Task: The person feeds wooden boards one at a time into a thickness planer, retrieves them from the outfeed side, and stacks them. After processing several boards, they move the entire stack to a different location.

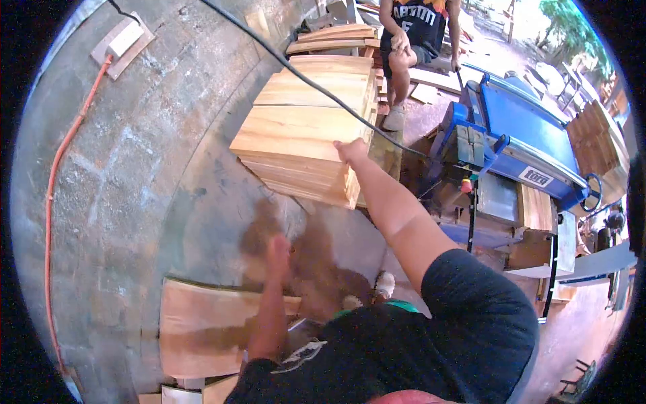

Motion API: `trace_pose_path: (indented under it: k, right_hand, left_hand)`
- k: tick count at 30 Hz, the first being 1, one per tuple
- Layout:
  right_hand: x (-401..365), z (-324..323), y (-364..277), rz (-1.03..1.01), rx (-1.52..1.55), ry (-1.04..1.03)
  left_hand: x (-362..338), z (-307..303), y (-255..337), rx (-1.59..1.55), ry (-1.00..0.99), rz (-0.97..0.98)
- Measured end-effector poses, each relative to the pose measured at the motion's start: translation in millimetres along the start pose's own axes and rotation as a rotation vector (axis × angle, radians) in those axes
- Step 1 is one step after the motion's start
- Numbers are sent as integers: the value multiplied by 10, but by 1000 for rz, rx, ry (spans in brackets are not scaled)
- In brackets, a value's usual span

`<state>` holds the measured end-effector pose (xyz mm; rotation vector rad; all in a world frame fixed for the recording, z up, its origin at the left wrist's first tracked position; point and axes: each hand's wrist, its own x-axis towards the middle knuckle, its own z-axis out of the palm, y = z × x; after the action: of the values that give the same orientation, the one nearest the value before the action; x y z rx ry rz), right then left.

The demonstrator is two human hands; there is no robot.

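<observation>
A stack of pale wooden boards (296,128) stands in the upper middle. At its near right corner my right hand (351,151) grips the edge of the top board, the thumb on its upper face and the other fingers largely hidden. My left hand (278,252) is raised below the stack, apart from it. It looks open and holds nothing that I can see, though its fingers are slightly blurred. Below that hand, a wide wooden panel (198,330) lies at the lower left.
A blue machine (528,128) with a handwheel (592,192) stands on the right. Another person (418,30) is beyond the stack. A dark cable (303,77) crosses above the boards. An orange cord (59,161) runs along the concrete wall at the left. More boards (605,145) are piled beyond the machine.
</observation>
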<state>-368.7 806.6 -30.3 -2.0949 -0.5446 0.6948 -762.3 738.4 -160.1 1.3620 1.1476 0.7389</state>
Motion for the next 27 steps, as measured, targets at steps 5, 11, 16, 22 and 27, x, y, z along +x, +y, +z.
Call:
trace_pose_path:
  k: [5,11,16,22,27]
  right_hand:
    - [32,-111,59,-7,16,-180]
    - [291,120,281,-9,53,-94]
    - [462,141,304,129,356,-163]
    - [-74,-251,77,127,365,-143]
    - [-1125,-637,1059,109,965,-256]
  left_hand:
    - [1107,47,1081,428,172,334]
    - [2670,-353,1750,814,313,446]
    - [3389,-445,2080,985,169,152]
    - [3416,-658,1658,363,41,223]
    - [2814,-153,1659,247,-140,331]
